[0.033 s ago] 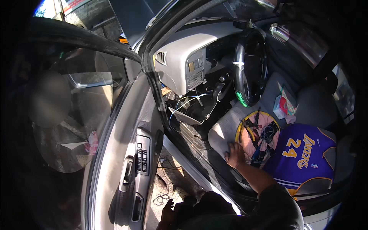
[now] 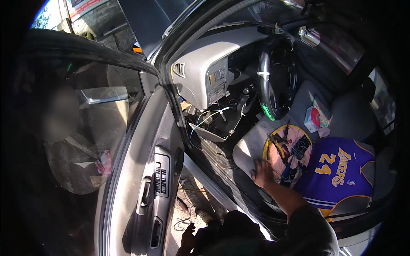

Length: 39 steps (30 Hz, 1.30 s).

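The person's right hand (image 2: 262, 174) rests at the outer edge of the grey car seat (image 2: 250, 147), just beside a round pink tray (image 2: 275, 165) with a yellow rim, as seen through the head camera I watch from afar. I cannot tell whether that grip is spread or closed on anything, since the fingertips lie partly hidden at the rim. The tray sits on the seat cushion, loaded with pliers (image 2: 280, 150) with yellow-and-black handles, a dark coiled cable (image 2: 301, 147) and other tools. Low in my view, the left hand (image 2: 188, 237) hangs in shadow above the ground, near the open door (image 2: 139, 170) and a loose black cord (image 2: 181, 224) — too dark for me to tell the state of its grip. A purple sports jersey (image 2: 314, 190) with gold trim is spread over the seat, to the tray's right; a tissue box (image 2: 312, 120) stands beyond the tray. Ahead, I see the steering wheel (image 2: 265, 81), black with a green patch low on its rim — and, to its left, thin pale wires (image 2: 204, 116) dangle in the footwell below the grey dashboard (image 2: 192, 68). Sunlight falls across dashboard and cushion.
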Tool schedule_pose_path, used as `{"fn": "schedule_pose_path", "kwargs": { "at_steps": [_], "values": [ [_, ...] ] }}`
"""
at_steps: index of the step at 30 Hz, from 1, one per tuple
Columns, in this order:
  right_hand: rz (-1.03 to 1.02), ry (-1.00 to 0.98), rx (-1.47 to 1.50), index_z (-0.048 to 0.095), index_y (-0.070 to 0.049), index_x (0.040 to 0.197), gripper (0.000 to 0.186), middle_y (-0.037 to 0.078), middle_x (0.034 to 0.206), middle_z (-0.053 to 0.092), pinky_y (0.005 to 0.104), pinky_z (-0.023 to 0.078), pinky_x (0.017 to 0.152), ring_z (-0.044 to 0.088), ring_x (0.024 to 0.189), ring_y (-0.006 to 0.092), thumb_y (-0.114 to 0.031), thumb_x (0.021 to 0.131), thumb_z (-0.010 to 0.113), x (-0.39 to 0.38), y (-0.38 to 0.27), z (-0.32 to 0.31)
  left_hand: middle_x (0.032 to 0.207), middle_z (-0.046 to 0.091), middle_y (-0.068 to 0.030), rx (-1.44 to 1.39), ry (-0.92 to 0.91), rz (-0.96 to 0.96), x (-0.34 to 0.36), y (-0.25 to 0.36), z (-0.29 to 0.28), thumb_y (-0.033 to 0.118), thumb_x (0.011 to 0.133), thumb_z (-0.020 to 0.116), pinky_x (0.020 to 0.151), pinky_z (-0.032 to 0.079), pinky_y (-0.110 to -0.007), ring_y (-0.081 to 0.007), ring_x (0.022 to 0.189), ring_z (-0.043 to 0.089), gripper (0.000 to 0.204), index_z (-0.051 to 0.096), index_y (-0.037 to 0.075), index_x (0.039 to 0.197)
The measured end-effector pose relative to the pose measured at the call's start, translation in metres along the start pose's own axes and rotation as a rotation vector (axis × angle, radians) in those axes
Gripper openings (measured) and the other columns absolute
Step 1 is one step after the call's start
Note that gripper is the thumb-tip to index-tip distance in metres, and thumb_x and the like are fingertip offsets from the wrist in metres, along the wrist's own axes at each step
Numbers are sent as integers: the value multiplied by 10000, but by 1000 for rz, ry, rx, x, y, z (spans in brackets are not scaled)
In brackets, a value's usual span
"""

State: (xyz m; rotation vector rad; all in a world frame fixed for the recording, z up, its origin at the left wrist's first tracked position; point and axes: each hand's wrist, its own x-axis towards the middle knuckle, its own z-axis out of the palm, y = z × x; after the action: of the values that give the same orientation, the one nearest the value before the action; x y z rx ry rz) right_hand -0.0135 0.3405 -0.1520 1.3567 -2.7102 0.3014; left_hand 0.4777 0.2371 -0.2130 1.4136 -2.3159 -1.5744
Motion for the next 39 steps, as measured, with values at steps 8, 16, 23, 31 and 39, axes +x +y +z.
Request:
{"fn": "schedule_pose_path", "kwargs": {
  "at_steps": [8,16,23,31,39],
  "values": [
    [61,-105,1,524,-34,1410,671,196,1309,536,487,429,1075,509,1267,362,-302,833,738,12,-27,-21,1225,722,-184,45,149,113,-11,14,-51,214,866,828,881,595,-415,-310,1050,731,652,567,-1,1423],
    [187,-487,-38,537,-6,1432,658,211,1339,649,485,533,1012,630,1243,388,-328,883,705,60,-19,-53,1240,726,-204,-64,216,94,-5,42,-60,137,888,801,937,582,-407,-308,1095,723,549,607,-27,1376],
    [293,-67,435,719,-6,1122,394,261,1033,745,479,573,882,720,1018,416,-359,964,647,164,1,-54,1265,710,-198,-103,281,110,54,45,-51,66,897,765,983,561,-396,-280,1144,689,552,569,-41,1402],
    [146,715,939,655,54,1169,309,146,1005,709,355,516,833,662,884,227,-217,1023,637,297,52,33,1326,692,-170,-221,356,587,164,182,-41,49,858,783,1064,503,-388,-290,1229,664,430,691,12,1277],
    [21,553,790,682,54,1089,186,162,986,736,356,534,870,704,919,248,-75,964,635,297,72,112,1371,625,-254,191,308,774,331,428,-79,171,937,749,1104,469,-419,-421,1286,600,449,626,10,1338]
  ]
}}
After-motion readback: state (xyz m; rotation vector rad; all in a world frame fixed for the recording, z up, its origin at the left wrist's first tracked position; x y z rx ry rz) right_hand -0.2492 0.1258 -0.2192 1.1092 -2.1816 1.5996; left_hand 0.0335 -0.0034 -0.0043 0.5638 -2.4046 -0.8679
